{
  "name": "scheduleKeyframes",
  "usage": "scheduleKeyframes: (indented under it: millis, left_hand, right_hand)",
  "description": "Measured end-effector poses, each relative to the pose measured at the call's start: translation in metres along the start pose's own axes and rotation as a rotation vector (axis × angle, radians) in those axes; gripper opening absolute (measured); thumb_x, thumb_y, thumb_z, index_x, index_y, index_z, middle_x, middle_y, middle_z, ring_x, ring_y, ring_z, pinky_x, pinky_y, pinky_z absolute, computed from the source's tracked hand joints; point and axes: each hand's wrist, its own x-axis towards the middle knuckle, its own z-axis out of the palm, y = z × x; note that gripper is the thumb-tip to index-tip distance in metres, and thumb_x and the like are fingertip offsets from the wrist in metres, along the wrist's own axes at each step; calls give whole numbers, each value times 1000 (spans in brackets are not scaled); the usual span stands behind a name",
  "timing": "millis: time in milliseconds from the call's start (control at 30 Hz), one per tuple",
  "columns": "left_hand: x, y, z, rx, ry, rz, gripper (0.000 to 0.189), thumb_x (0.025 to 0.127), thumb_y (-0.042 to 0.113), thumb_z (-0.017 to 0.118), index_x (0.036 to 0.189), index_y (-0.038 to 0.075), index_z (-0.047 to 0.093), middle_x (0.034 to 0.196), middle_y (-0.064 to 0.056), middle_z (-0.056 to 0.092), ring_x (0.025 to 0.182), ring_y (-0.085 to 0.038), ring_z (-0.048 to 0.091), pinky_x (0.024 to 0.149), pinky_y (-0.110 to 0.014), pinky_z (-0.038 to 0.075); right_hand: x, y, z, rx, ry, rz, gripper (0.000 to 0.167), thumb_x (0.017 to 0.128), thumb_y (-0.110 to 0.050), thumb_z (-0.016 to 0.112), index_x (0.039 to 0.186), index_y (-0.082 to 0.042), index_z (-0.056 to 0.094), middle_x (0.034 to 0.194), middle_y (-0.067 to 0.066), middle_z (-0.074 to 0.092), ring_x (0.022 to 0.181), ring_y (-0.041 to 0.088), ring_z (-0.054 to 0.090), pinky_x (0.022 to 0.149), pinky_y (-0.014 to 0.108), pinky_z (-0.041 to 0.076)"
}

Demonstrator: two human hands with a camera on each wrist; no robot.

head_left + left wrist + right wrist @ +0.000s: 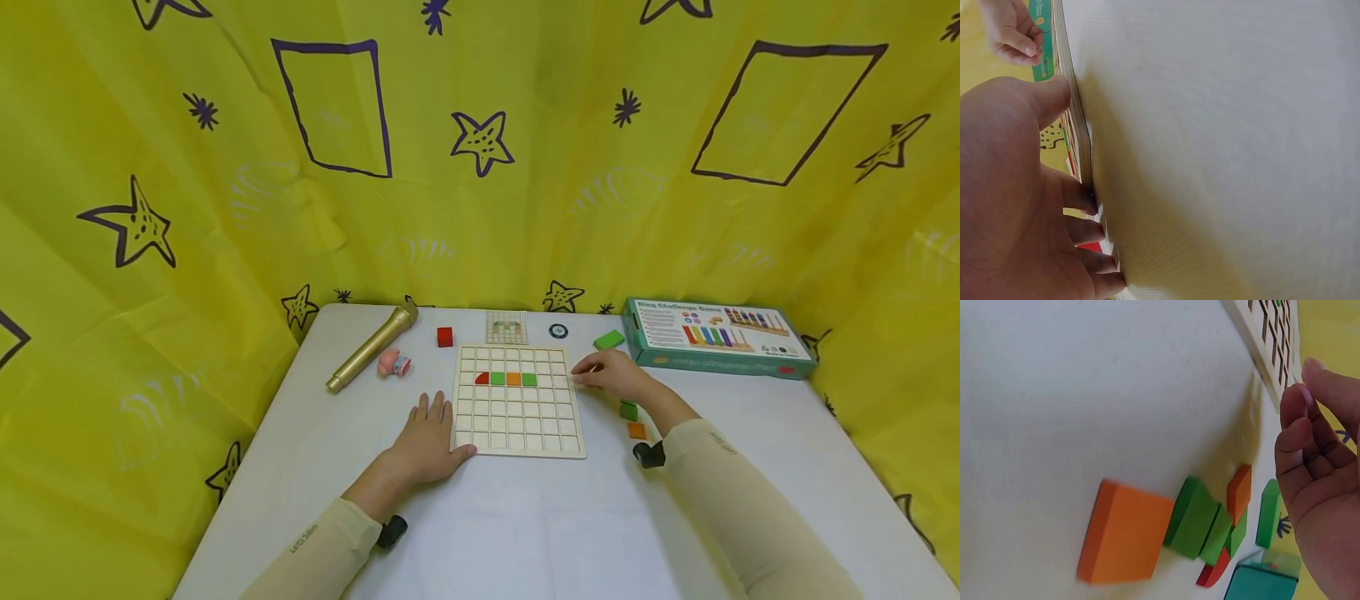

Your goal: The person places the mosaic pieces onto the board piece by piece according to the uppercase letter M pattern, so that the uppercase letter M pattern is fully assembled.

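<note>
A pale wooden grid board (517, 429) lies flat on the table. One of its rows holds a red curved-edge piece (482, 378), a green square (497, 378), an orange square (513, 379) and another green square (529, 380). Spread by the board's lower left corner is my left hand (426, 444), its thumb touching the edge and its fingers on the tablecloth. My right hand (617, 375) hovers just beyond the right edge, fingers loosely bent; in the right wrist view no piece shows between thumb and fingers. Near that wrist lie green blocks (1191, 519) and an orange block (1132, 531).
Behind the board are a small pattern card (507, 327), a red block (445, 337) and a round dark disc (558, 331). A gold microphone (371, 347) and a pink figurine (393, 363) lie left. At back right sits a green game box (720, 337), with a green block (608, 340) beside it.
</note>
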Motion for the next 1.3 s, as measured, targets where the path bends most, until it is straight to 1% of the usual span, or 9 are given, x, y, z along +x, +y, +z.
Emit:
scheduleKeyframes:
  millis: [133, 267, 467, 733, 967, 1133, 1300]
  left_hand:
    - [0, 0, -1, 2, 4, -1, 94, 98, 61, 51, 153, -10, 28, 162, -28, 19, 149, -49, 11, 118, -56, 19]
    - [0, 0, 0, 2, 5, -3, 94, 98, 62, 50, 153, -10, 28, 162, -28, 19, 149, -49, 11, 119, -56, 19]
    - [1, -2, 1, 3, 2, -5, 94, 98, 61, 51, 153, -10, 28, 162, -27, 19, 149, -49, 11, 119, -56, 19]
    - [2, -2, 1, 2, 5, -1, 94, 98, 61, 51, 153, -11, 27, 162, -28, 19, 149, -49, 11, 119, -56, 18]
    - [1, -2, 1, 7, -2, -6, 94, 98, 62, 50, 154, -10, 27, 162, -28, 18, 149, -48, 11, 119, -55, 18]
    - [1, -1, 1, 1, 3, 3, 93, 98, 61, 51, 153, -11, 27, 162, -28, 18, 149, -49, 11, 119, -56, 18]
    - [2, -2, 2, 0, 7, 4, 94, 98, 61, 50, 154, -11, 26, 162, -28, 18, 149, -49, 11, 119, -56, 18]
  right_hand:
    - [-7, 6, -8, -13, 2, 19, 21, 96, -22, 71, 111, -8, 77, 100, 4, 71, 83, 21, 56, 71, 32, 48]
    - [-15, 12, -15, 3, -2, 29, 21, 97, -20, 69, 111, -6, 76, 97, 4, 71, 82, 22, 57, 72, 33, 49]
    - [-24, 26, -21, 12, 5, 46, 22, 97, -20, 70, 111, -4, 76, 98, 4, 72, 85, 21, 60, 75, 33, 51]
    - [-38, 48, -30, -30, 51, 41, 23, 97, -23, 70, 110, -5, 76, 100, 3, 70, 87, 22, 57, 77, 34, 50]
    - [-48, 57, -34, -82, 100, 13, 22, 96, -22, 71, 108, -4, 76, 101, 7, 66, 93, 24, 52, 80, 36, 46]
    - [-53, 64, -35, -71, 109, 31, 24, 97, -22, 70, 111, -4, 75, 104, 10, 63, 93, 24, 54, 80, 35, 48]
    - [-57, 65, -36, -48, 108, 46, 27, 97, -18, 69, 116, 1, 72, 99, 10, 62, 89, 23, 54, 75, 31, 48]
